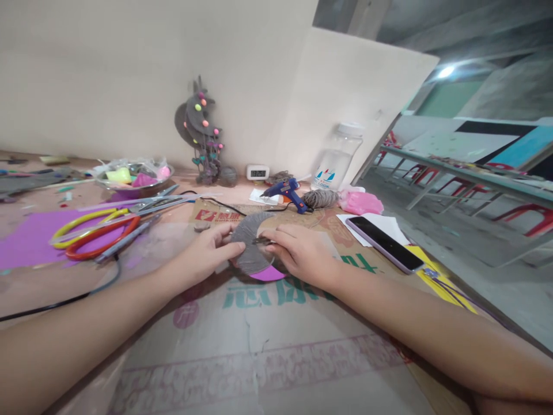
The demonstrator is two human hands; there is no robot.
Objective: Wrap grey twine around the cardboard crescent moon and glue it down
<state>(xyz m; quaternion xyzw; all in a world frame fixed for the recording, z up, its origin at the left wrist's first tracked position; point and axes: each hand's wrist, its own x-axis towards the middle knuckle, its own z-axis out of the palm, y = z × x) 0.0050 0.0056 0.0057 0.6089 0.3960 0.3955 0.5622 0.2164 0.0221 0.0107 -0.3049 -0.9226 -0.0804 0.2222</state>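
Over the cardboard [268, 323], one grey crescent

The left hand [212, 248] has its fingers pinching the grey crescent [248, 248] by its left edge; the right hand [305, 249] has its fingers gripping one small dark item [260, 241] at its inner curve. One purple piece [268, 274] shows below the crescent. Beyond it are one blue glue gun [285, 190], one clock [258, 172], one bottle [330, 164]; right of it, one phone [384, 245].
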